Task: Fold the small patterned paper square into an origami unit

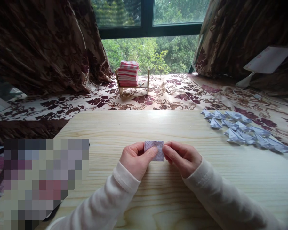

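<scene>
A small folded paper square (160, 155), pale and faintly patterned, is held up over the wooden table near its middle. My left hand (136, 158) grips it from the left, with the thumb lying flat across its front and the fingers hidden behind. At its right edge, my right hand (182, 157) pinches with thumb and forefinger; the tips meet the paper's border. Both hands are closed, wrists in white sleeves.
Several folded paper pieces (240, 129) lie in rows at the table's (105, 127) back right. Beyond it, a small wooden stand (148, 81) carries folded red-and-white cloths (128, 74). A white lamp (266, 60) stands at right. A blurred-out patch covers the left.
</scene>
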The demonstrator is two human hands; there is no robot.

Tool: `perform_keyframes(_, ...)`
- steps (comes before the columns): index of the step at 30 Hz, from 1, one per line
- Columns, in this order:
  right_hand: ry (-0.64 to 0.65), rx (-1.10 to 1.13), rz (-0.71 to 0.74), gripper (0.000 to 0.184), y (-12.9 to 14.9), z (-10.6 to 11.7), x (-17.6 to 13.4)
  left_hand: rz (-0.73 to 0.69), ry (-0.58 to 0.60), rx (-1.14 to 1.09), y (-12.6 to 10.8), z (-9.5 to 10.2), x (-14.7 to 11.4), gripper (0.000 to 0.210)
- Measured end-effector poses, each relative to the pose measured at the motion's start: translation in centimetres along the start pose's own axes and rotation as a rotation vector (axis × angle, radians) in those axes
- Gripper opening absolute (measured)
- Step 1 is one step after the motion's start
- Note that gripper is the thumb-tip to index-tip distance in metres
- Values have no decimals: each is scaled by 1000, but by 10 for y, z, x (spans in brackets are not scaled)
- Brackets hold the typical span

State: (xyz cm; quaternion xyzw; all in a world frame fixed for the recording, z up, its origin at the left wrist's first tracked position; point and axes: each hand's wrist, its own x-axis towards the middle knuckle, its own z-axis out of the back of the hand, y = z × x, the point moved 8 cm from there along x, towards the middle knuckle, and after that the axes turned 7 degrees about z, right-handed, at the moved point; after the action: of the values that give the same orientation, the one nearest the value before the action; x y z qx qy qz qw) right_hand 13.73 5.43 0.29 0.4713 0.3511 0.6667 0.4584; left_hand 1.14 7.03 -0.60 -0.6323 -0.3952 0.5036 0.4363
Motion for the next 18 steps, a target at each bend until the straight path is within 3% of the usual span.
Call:
perform_keyframes(4, -120, -345, 311, 12, 25, 21, 1, -33, -52, 127, -5, 5, 2, 11)
perform_keyframes(7, -74, -452, 508, 28, 40, 19, -2, -11, -24, 150, -6, 2, 1, 11)
perform_keyframes(10, 2, -491, 597, 24, 45, 12, -3, 6, -17, 186, -6, 1, -1, 13)
perform_keyframes(18, 23, -585, 697, 21, 50, 7, -6, 10, 17, 264, -5, -1, 0, 17)
